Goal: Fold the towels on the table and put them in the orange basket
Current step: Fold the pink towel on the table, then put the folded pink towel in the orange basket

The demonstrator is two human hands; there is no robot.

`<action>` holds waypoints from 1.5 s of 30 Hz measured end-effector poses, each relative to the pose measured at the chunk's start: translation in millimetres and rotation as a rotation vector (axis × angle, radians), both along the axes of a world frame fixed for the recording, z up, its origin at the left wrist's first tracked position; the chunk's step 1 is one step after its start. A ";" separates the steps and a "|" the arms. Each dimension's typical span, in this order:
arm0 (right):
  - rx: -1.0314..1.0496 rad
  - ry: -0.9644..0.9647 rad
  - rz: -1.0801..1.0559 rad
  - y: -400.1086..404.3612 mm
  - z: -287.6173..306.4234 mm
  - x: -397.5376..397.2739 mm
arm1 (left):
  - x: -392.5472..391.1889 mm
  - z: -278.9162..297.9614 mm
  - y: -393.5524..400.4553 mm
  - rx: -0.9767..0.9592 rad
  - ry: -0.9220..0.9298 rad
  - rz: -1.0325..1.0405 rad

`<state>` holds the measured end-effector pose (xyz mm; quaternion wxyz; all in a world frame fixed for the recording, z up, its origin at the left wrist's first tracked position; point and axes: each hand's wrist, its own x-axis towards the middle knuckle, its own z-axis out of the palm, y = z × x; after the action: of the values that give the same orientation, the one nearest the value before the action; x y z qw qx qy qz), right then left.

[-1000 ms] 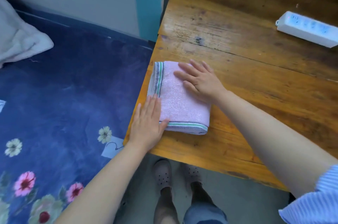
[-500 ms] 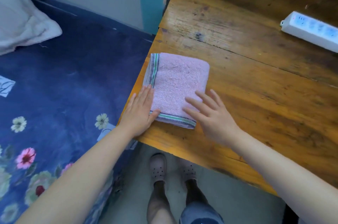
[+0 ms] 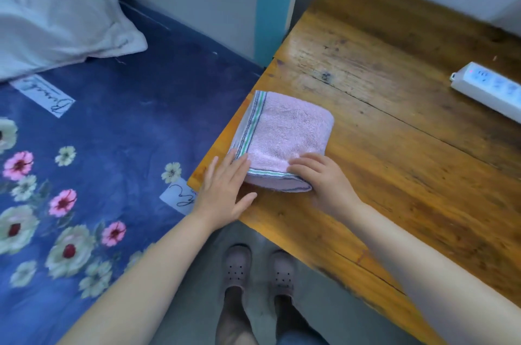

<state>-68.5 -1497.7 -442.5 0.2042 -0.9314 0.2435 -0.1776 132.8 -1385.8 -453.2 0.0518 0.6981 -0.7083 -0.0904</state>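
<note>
Landmark: wooden table (image 3: 408, 175), near-left corner by the bed.
Towel: pink towel (image 3: 284, 138), folded into a thick pad with green and grey stripes along its left and near edges; lies on the table at that corner, left edge almost at the table's rim.
Left hand: left hand (image 3: 225, 189) flat and open, fingers together, fingertips touching the towel's near-left corner; palm on the table edge, grips nothing.
Right hand: right hand (image 3: 324, 178) curled over the towel's near-right corner, fingers on top; thumb hidden, so a true pinch cannot be confirmed.
Writing: script labels on the floral bedspread (image 3: 98, 175) left of the table, blurred, unreadable; faint scrawl on the pillow (image 3: 56, 6), illegible.
Power strip: white power strip (image 3: 490, 88) at the table's right side, cut off by the frame; markings too small to read.
Basket: not in view.
</note>
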 end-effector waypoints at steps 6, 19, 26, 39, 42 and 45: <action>0.320 -0.057 -0.032 -2.2 51.1 -4.9 | -10.3 12.6 13.7 -0.168 0.087 0.108; 1.032 -0.042 0.006 40.7 123.4 82.4 | 37.2 129.8 105.8 -0.217 0.493 0.590; 1.035 0.236 0.237 160.7 132.5 177.4 | 85.3 176.1 218.3 -0.194 0.623 1.064; 0.935 0.050 0.412 388.2 198.6 344.8 | 189.5 241.7 482.9 -0.269 0.763 1.361; 0.976 0.018 0.414 433.7 220.3 381.7 | 217.3 263.1 529.8 -0.418 0.917 1.387; 1.007 0.009 0.467 462.8 234.3 412.0 | 242.0 275.3 554.6 -0.620 1.048 1.397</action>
<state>343.5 -1034.9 -208.2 0.6571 -0.7488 0.0859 0.0145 374.8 -831.2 -177.9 0.5924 0.7916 -0.0055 -0.1493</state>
